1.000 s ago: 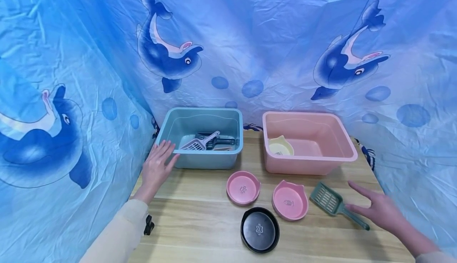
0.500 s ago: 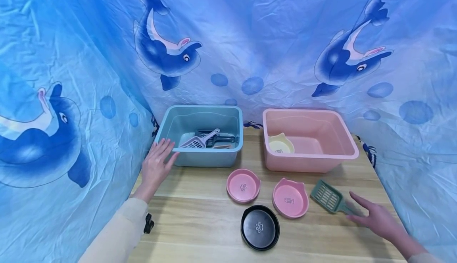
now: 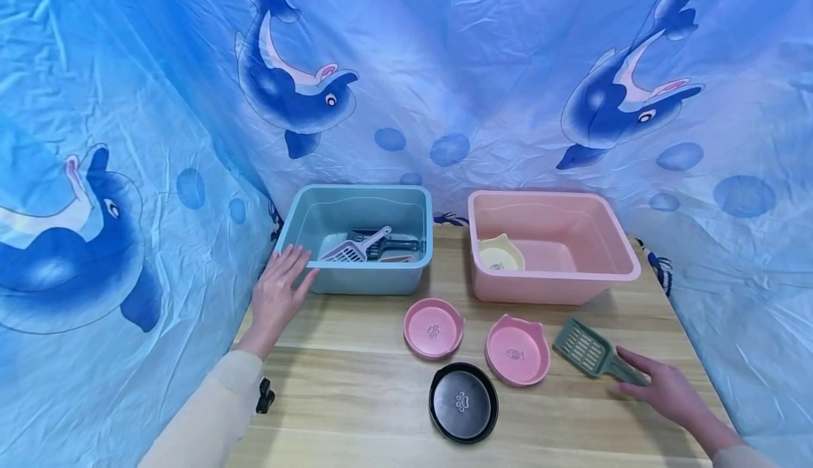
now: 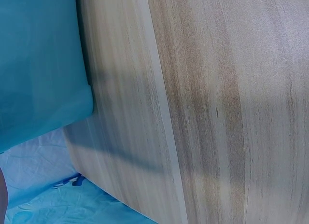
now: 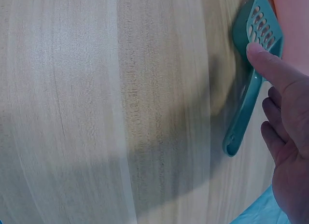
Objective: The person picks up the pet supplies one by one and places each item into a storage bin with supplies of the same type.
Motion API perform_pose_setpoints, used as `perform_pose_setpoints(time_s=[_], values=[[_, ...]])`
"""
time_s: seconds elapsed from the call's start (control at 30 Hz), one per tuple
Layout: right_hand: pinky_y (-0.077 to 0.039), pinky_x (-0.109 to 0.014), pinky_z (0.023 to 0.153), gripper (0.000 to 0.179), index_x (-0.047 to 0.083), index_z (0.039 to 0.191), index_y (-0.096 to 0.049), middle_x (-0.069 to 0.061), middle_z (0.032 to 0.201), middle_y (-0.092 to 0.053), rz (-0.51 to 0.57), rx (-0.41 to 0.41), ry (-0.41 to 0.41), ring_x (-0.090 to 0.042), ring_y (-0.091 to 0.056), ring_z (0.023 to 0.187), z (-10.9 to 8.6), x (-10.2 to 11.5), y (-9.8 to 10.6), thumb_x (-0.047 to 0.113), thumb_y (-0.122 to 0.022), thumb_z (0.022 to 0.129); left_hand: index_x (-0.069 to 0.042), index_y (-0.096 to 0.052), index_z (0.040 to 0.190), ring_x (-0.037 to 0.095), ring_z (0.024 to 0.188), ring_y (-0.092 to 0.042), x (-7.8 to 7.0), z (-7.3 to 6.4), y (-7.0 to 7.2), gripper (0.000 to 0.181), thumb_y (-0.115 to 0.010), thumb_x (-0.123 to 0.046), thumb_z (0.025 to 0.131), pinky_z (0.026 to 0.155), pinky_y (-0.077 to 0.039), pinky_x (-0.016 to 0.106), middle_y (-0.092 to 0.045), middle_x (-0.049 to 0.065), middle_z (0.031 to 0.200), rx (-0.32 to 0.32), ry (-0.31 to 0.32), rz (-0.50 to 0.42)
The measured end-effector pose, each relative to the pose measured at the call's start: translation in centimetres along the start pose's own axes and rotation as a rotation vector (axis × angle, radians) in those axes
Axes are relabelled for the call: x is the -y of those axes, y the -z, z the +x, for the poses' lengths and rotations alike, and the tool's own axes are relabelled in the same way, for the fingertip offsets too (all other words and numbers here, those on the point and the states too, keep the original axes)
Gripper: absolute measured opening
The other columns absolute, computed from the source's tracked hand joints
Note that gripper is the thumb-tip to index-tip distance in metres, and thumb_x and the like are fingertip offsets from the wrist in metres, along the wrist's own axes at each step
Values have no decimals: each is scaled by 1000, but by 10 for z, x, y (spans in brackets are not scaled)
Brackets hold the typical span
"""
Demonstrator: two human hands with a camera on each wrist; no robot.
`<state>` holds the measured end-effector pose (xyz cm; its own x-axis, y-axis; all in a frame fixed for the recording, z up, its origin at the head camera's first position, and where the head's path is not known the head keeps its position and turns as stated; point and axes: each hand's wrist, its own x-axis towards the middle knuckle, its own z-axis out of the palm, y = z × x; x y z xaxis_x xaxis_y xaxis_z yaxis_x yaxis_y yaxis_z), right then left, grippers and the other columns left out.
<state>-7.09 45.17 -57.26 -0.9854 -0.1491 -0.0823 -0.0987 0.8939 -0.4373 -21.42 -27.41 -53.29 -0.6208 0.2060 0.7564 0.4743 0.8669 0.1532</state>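
Note:
My left hand (image 3: pixel 279 295) rests with straight fingers at the front left corner of the blue litter bin (image 3: pixel 368 281). A green slotted litter scoop (image 3: pixel 583 348) lies on the table at the right. Over its handle (image 5: pixel 244 113) hovers my right hand (image 3: pixel 663 390), thumb on one side and fingers on the other, spread and not closed round it. In the right wrist view the thumb (image 5: pixel 273 64) overlaps the scoop's neck. Inside the blue bin lie a lilac scoop (image 3: pixel 346 251), a dark scoop (image 3: pixel 396 245) and partly hidden items.
At the back right stands a pink bin (image 3: pixel 540 290) with a cream cat-ear bowl (image 3: pixel 502 253) in it. Between bins and front edge lie two pink bowls, one round (image 3: pixel 434 329) and one cat-eared (image 3: pixel 517 350), and a black bowl (image 3: pixel 464 403). Blue dolphin curtains enclose the table.
My right hand has come down and left over the scoop's handle. The left hand has stayed at the bin's rim. The head view has shifted slightly.

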Motion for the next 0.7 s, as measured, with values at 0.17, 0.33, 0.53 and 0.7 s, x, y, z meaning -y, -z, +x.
perform_pose_setpoints(time_s=[0.17,0.33,0.53,0.7], values=[[-55,-72,89,74,-8,139,-64,-39,126,-68,6,3,-34,-60,-67,110,2,-1,-4,36,-90,86,-3,-75,130,44,126,-68,0,0,0,44,-73,-37,102,116,-47,61,-72,21,132,13,9,5],[-56,-70,89,68,-8,134,-68,-36,126,-70,11,20,-71,-56,-68,113,3,-3,-8,36,-90,87,-2,-76,129,44,126,-68,-1,1,0,44,-82,-26,93,116,-48,62,-72,21,132,-3,8,-7],[-57,-69,87,56,-7,127,-73,-33,120,-73,12,-39,-56,-54,-71,109,2,-6,-16,27,-91,86,-4,-75,132,45,126,-68,-2,1,0,54,-59,-51,109,115,-48,62,-72,22,132,10,12,10],[-58,-67,82,44,-5,122,-76,-30,115,-76,-7,-102,-33,-52,-73,104,1,-9,-22,16,-90,86,-5,-75,132,44,126,-68,-2,0,1,45,-74,-38,101,118,-46,59,-72,20,132,10,24,5]])
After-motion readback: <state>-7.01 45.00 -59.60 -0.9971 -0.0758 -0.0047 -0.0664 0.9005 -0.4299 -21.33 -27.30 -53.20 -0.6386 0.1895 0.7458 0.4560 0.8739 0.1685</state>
